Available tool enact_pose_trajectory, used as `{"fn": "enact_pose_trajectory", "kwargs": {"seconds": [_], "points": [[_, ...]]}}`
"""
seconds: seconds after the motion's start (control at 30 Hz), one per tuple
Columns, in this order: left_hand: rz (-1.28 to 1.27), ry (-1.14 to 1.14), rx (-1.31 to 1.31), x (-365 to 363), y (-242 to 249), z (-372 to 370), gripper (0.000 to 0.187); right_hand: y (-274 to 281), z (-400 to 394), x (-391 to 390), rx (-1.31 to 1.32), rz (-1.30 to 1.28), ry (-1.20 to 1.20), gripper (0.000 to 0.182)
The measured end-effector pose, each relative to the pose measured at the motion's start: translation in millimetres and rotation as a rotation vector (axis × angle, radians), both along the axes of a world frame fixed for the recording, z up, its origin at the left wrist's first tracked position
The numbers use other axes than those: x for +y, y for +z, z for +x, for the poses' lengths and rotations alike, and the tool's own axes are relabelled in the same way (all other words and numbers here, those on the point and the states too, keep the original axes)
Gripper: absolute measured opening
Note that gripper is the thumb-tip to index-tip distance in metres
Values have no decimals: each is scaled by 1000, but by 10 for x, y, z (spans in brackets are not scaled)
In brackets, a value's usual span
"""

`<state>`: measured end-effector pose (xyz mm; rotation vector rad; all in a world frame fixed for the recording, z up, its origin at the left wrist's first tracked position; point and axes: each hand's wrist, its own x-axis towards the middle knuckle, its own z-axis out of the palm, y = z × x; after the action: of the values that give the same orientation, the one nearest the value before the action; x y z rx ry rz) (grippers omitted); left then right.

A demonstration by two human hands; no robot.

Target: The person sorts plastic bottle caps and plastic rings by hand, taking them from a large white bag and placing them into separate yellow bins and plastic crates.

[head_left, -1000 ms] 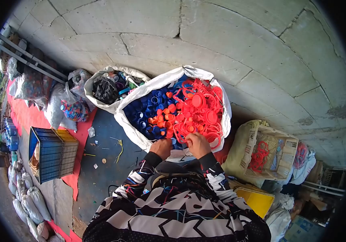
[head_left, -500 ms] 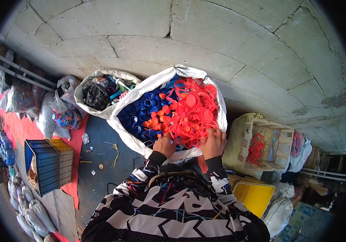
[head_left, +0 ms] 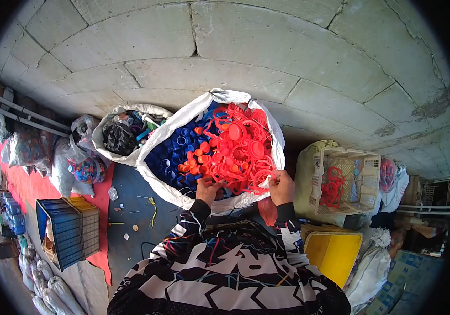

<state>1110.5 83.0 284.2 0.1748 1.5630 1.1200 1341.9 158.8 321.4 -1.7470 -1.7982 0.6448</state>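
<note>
A large white sack (head_left: 157, 190) stands open before me, full of plastic caps. Blue caps (head_left: 171, 157) fill its left side and orange caps (head_left: 197, 158) lie in the middle. On the right is a heap of red caps and ring-shaped plastic pieces (head_left: 238, 144). My left hand (head_left: 207, 190) is at the near inside edge, fingers curled against the contents; what they hold, if anything, is hidden. At the near right corner, my right hand (head_left: 281, 187) pinches the sack's white rim.
Left of the sack stands a smaller sack (head_left: 125, 157) with mixed plastic and a black bag. A cream crate (head_left: 346, 210) with red pieces sits at right, above a yellow container (head_left: 335, 257). A block wall (head_left: 235, 47) rises behind. A dark crate (head_left: 70, 231) lies at left.
My right hand has moved from the red pieces to the sack's rim and closed on it. My left hand stays near the front edge. The view has shifted slightly.
</note>
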Motion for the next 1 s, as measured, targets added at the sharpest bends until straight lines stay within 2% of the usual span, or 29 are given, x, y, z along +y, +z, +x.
{"fn": "enact_pose_trajectory", "kwargs": {"seconds": [0.1,0.17,0.3,0.47,0.57,0.67,0.8,0.9,1.0], "points": [[45,-89,-169,-9,-3,-119,24,-48,22,27,45,10,-5,21],[103,-51,-260,-17,115,-115,16,-82,37,47,47,46,-3,19],[184,-19,-312,3,363,-127,13,254,3,47,51,-13,-60,25],[178,-130,-104,-44,640,-262,17,669,34,36,5,-33,-94,36],[201,-201,-6,-92,689,-410,21,714,95,38,-19,-13,-96,32],[191,-207,51,-144,776,-529,25,627,190,54,80,12,-38,26],[233,-78,-56,-190,529,-684,24,536,132,89,669,-464,103,18],[235,-84,-68,-203,514,-657,24,99,-43,65,1290,-836,121,18],[206,-95,-78,-186,461,-607,25,-158,-315,60,1522,-960,46,18]]}}
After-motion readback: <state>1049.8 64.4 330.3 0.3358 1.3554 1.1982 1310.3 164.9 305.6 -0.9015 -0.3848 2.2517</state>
